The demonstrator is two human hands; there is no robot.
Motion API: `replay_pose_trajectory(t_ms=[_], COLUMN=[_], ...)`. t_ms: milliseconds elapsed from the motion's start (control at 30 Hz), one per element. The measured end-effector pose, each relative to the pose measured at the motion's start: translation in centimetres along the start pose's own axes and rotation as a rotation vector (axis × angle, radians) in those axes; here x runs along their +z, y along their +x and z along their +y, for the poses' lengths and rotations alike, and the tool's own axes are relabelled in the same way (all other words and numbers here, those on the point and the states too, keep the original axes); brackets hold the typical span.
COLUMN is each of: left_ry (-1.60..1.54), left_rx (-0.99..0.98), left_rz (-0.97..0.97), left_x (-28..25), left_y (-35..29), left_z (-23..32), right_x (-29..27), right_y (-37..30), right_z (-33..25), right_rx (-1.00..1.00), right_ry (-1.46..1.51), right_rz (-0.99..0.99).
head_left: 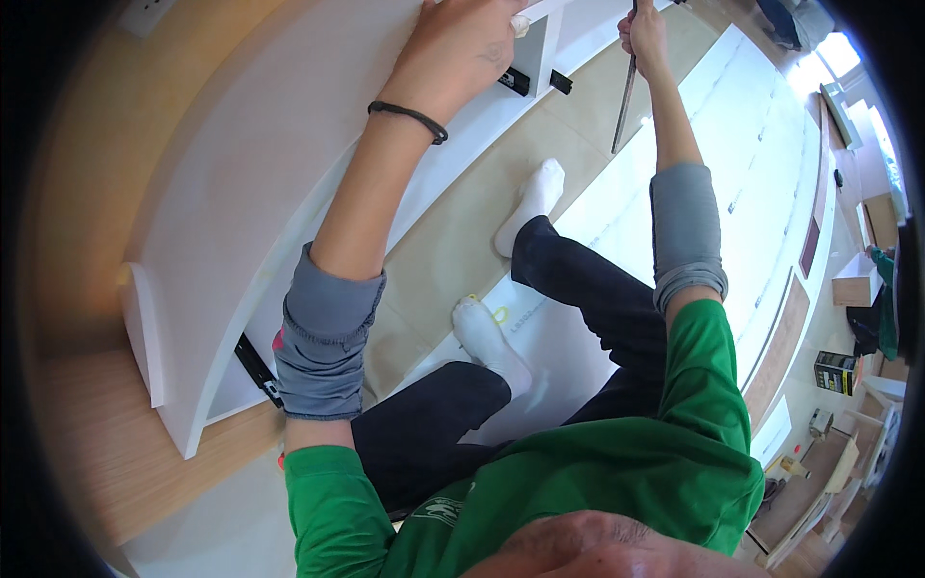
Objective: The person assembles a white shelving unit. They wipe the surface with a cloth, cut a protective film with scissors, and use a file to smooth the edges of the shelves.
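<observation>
My left hand [461, 46] is at the top edge of the view, over the white furniture panel [289, 144]. Most of its fingers run out of the picture, so I cannot tell whether they grip anything. A dark cord circles that wrist. Farther right, my right hand [646, 40] is closed round a thin dark rod [626, 101], whose long lower part slants down above the floor. Beside my left hand, a black drawer runner [515, 81] shows inside the white cabinet. A small black piece [561, 83] sits at the cabinet's edge.
A long white marble-patterned board [742, 164] lies to the right of my legs. Another black runner [256, 371] is by my left forearm, above a wooden base [183, 443]. At far right are a pale open box [858, 281], a dark carton [836, 373] and a person in green [886, 289].
</observation>
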State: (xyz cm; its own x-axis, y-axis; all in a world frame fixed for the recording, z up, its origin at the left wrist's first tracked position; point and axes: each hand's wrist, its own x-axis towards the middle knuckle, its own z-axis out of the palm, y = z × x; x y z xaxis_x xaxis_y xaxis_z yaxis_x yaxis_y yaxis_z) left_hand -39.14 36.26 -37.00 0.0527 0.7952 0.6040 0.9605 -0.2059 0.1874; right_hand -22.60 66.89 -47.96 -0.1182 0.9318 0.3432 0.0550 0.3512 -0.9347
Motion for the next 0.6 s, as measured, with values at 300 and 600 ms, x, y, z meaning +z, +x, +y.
replay_pose_trajectory(t_ms=[300,600], left_ry=[0.044,0.026], left_rx=[0.005,0.034], left_rz=[0.063,0.063], left_x=[0.5,-0.2], left_y=[0.2,0.5], left_z=[-0.1,0.4], right_x=[1.0,-1.1], right_y=[-3.3,-0.7], right_z=[-0.3,-1.8], right_rx=[-0.054,-0.038], right_ry=[-0.099,0.337], right_rz=[0.003,-0.120])
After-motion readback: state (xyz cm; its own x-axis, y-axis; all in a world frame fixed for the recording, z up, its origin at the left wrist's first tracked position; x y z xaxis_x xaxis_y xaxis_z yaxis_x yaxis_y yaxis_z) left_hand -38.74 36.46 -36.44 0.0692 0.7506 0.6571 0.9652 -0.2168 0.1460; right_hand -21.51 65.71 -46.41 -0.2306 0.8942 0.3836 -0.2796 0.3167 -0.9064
